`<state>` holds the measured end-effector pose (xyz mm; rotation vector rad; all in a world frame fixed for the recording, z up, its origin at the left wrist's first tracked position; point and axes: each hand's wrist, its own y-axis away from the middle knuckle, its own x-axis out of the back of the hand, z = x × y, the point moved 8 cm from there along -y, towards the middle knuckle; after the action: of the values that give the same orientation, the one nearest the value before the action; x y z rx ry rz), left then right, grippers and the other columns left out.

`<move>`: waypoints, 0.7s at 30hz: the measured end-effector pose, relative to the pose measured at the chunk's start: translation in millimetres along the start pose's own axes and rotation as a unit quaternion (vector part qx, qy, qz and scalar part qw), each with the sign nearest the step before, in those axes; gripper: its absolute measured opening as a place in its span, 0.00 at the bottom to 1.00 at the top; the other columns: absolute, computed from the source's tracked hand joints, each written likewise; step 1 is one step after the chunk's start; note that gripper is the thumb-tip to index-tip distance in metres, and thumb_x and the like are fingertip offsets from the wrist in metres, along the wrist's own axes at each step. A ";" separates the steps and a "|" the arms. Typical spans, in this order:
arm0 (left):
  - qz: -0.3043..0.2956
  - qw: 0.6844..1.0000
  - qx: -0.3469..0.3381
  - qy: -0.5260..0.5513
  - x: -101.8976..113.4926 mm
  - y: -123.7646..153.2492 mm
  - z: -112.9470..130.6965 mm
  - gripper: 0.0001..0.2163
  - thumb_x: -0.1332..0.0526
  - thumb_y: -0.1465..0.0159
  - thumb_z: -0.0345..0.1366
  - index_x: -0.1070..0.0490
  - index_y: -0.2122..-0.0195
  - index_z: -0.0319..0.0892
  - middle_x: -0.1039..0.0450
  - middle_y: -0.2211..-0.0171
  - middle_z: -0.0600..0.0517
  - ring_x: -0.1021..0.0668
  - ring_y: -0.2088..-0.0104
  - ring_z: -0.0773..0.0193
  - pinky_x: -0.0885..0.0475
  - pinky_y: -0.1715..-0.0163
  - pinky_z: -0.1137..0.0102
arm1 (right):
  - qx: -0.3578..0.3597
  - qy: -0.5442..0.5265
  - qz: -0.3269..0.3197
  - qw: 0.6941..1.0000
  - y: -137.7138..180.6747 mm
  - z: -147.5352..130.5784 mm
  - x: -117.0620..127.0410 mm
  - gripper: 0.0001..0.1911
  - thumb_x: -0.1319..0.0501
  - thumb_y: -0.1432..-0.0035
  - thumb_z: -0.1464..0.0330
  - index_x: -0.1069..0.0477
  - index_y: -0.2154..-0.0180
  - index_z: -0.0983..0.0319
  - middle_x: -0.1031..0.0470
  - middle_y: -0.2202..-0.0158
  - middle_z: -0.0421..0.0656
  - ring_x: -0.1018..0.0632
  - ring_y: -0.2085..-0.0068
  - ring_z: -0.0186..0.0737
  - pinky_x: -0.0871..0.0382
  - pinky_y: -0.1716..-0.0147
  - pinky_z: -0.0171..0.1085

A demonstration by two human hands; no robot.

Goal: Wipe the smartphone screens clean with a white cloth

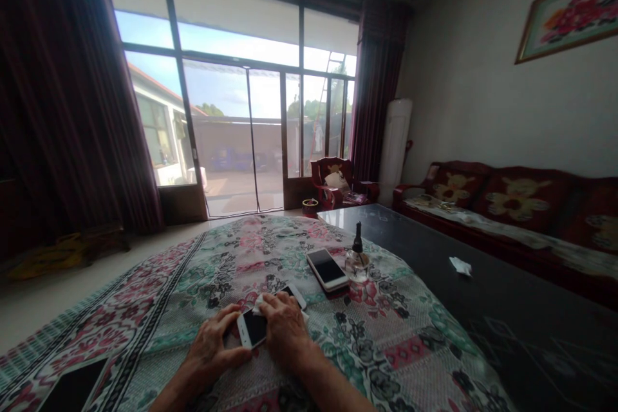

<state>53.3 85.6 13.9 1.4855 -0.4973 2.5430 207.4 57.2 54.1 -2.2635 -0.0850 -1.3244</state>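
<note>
A white smartphone [255, 327] with a dark screen lies on the patterned cloth in front of me. My left hand [212, 341] grips its near left end between thumb and fingers. Over the screen, my right hand [284, 325] presses a crumpled white tissue [259, 304], fingers bent around it. Beyond the right hand shows a white-edged phone end [298, 296]; whether it belongs to the same phone I cannot tell. Farther off lies another white phone [328, 268], beside a clear bottle [357, 266] with a black top.
The patterned cloth [193, 309] covers the near surface. A dark-screened device [77, 386] lies at lower left. On the right stretches a glossy black table [434, 302] with a crumpled white paper [460, 266]. A red sofa [512, 199], armchair [333, 180] and glass doors stand beyond.
</note>
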 end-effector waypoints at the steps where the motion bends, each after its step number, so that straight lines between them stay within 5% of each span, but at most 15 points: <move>1: -0.004 1.000 0.001 -0.002 0.0 0.2 0.3 0.31 0.33 0.54 0.46 0.29 0.48 0.39 0.36 0.41 0.43 0.33 0.41 0.46 0.39 0.42 0.60 | -0.023 0.006 0.007 1.000 -1.8 9.7 3.0 0.17 0.50 0.39 0.70 0.30 0.51 0.56 0.31 0.45 0.39 0.34 0.47 0.45 0.44 0.47 0.43; 9: 0.008 1.000 0.004 0.002 3.2 1.8 2.6 0.28 0.34 0.53 0.45 0.28 0.50 0.44 0.35 0.41 0.47 0.34 0.41 0.48 0.40 0.42 0.61 | -0.107 0.052 0.041 0.992 -3.1 37.6 10.2 0.22 0.52 0.41 0.75 0.32 0.48 0.60 0.34 0.42 0.44 0.36 0.45 0.46 0.45 0.46 0.43; 17: 0.041 0.999 -0.004 0.025 3.5 1.2 -0.8 0.29 0.32 0.56 0.44 0.27 0.51 0.42 0.32 0.44 0.44 0.31 0.43 0.46 0.38 0.43 0.57 | 0.055 0.024 -0.048 0.997 7.2 -26.4 -16.1 0.21 0.46 0.42 0.67 0.36 0.46 0.56 0.35 0.42 0.41 0.37 0.44 0.46 0.44 0.46 0.45; 21: 0.046 0.998 -0.006 0.030 5.0 1.1 2.8 0.28 0.33 0.55 0.43 0.26 0.51 0.43 0.31 0.44 0.44 0.30 0.44 0.48 0.37 0.43 0.58 | 0.087 0.007 -0.067 0.994 10.0 -35.3 -18.4 0.21 0.45 0.41 0.66 0.37 0.45 0.54 0.36 0.41 0.38 0.39 0.43 0.45 0.46 0.45 0.44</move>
<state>52.8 83.4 19.3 1.4078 -0.5837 2.6409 172.7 36.1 48.7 -2.1332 -0.3408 -1.3448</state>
